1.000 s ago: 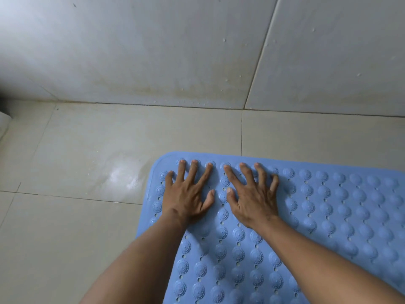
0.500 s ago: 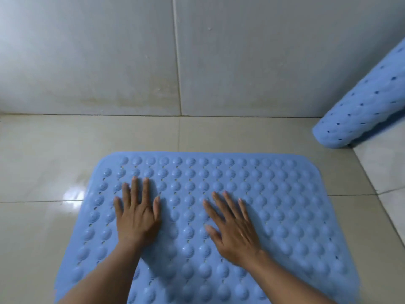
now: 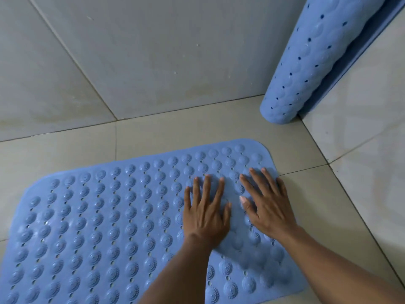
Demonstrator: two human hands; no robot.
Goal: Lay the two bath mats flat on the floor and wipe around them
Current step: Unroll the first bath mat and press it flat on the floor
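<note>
We press our left hand (image 3: 206,212) and right hand (image 3: 266,206), fingers straight, on the flat blue bath mat's (image 3: 105,227) far-right corner; the rolled mat (image 3: 315,58) leans far right.

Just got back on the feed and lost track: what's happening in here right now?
A person is pressing both palms, left hand and right hand, fingers spread, onto the flat blue bath mat near its far right corner. That mat lies spread on the tile floor. The second mat is rolled up, standing tilted in the corner, not yet laid out. No cloth is in view.
</note>
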